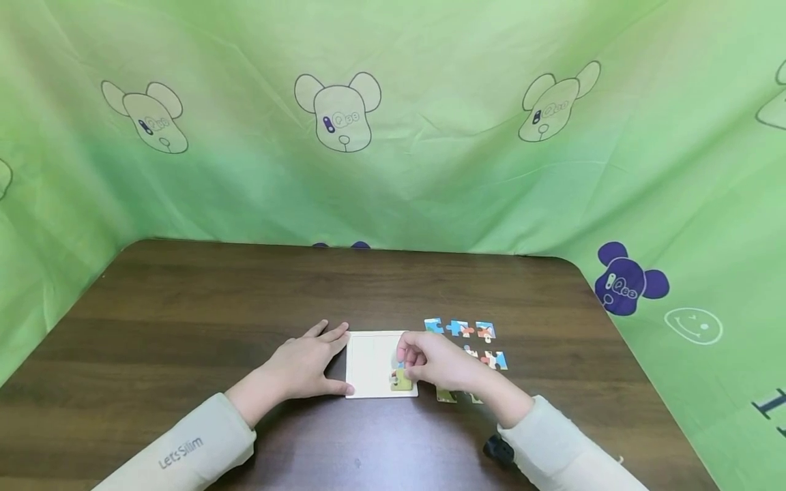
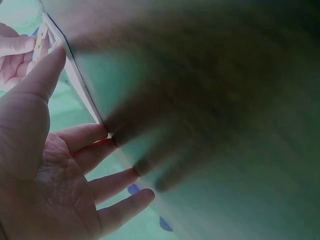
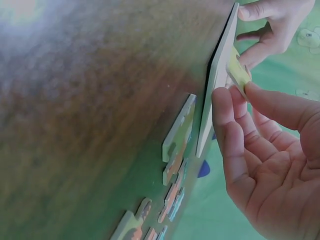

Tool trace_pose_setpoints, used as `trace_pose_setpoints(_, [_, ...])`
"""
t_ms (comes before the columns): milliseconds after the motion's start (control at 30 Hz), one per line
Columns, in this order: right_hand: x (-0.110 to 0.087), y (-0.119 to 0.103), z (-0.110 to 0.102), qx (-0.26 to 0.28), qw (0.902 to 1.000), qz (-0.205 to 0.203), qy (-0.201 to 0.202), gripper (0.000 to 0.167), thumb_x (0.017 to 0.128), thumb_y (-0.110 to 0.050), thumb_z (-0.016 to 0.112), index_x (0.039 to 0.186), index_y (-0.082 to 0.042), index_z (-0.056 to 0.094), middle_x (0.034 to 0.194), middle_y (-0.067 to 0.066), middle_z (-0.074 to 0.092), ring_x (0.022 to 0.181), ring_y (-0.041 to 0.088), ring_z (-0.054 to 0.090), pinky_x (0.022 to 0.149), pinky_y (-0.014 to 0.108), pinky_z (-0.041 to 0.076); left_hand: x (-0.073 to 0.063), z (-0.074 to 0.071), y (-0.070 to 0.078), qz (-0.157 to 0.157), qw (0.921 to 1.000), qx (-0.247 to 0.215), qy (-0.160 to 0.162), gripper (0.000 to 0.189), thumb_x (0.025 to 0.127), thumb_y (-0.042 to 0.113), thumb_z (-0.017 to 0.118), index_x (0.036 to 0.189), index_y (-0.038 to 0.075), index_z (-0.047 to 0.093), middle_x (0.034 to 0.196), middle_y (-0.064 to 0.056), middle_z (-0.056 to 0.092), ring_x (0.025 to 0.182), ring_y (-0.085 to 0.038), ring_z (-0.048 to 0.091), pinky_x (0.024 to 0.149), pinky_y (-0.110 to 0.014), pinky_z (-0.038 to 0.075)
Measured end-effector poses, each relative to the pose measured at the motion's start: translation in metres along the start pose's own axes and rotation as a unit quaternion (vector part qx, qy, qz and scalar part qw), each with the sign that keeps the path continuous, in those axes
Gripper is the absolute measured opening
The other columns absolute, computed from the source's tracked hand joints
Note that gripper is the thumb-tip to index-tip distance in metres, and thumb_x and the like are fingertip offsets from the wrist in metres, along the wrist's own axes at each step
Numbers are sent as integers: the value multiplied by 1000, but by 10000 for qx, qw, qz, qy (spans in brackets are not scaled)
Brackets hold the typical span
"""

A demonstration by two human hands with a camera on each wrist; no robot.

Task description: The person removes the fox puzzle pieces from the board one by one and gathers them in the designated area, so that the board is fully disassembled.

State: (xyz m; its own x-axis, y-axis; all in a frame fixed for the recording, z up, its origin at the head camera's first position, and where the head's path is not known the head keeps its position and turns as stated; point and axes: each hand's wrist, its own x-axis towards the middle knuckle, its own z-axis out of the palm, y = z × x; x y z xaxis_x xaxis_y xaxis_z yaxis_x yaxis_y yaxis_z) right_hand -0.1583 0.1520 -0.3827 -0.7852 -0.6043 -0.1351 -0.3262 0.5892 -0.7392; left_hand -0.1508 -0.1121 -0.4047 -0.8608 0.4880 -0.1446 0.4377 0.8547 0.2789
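A white puzzle board [image 1: 368, 363] lies flat on the table. My left hand [image 1: 305, 366] is spread beside its left edge, thumb at the near corner and straight fingers at the far corner. In the left wrist view those fingers [image 2: 82, 136] reach the board's edge. My right hand [image 1: 445, 363] pinches a mostly yellow-green puzzle piece [image 1: 402, 381] over the near right corner of the board. As the right wrist view shows, the thumb is on the piece [image 3: 237, 71], which stands tilted against the board's surface.
Several loose puzzle pieces [image 1: 459, 328] with blue, orange and green printing lie right of the board, some hidden under my right hand and forearm. A small black object [image 1: 499, 450] is by the right sleeve. The brown wooden table [image 1: 245, 286] ends at a green printed curtain [image 1: 430, 184].
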Motion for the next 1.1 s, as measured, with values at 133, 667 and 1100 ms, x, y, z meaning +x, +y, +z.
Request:
trace_pose_setpoints(133, [-2, 0, -1, 176, 9998, 36, 8, 15, 83, 7, 64, 91, -4, 58, 74, -1, 56, 67, 9, 52, 63, 21, 46, -1, 0, 0, -2, 10000, -17, -2, 92, 78, 62, 74, 150, 11, 46, 160, -1, 38, 149, -36, 32, 95, -68, 45])
trace_pose_setpoints(667, [-14, 8, -13, 603, 9979, 240, 55, 13, 86, 9, 60, 96, 0, 58, 79, 5, 59, 67, 18, 58, 52, 24, 47, -1, -1, 1, -17, 10000, 36, -48, 93, 78, 64, 73, 150, 12, 45, 161, 0, 37, 149, -35, 31, 94, -67, 45])
trace_pose_setpoints(1100, [-30, 21, -27, 679, 9971, 108, 313, 10, 88, 6, 63, 96, 1, 59, 80, 5, 61, 73, 13, 58, 67, 21, 49, -2, -4, 3, -52, 9999, -16, -97, 92, 79, 62, 74, 150, 11, 45, 161, 0, 36, 150, -35, 31, 96, -69, 44])
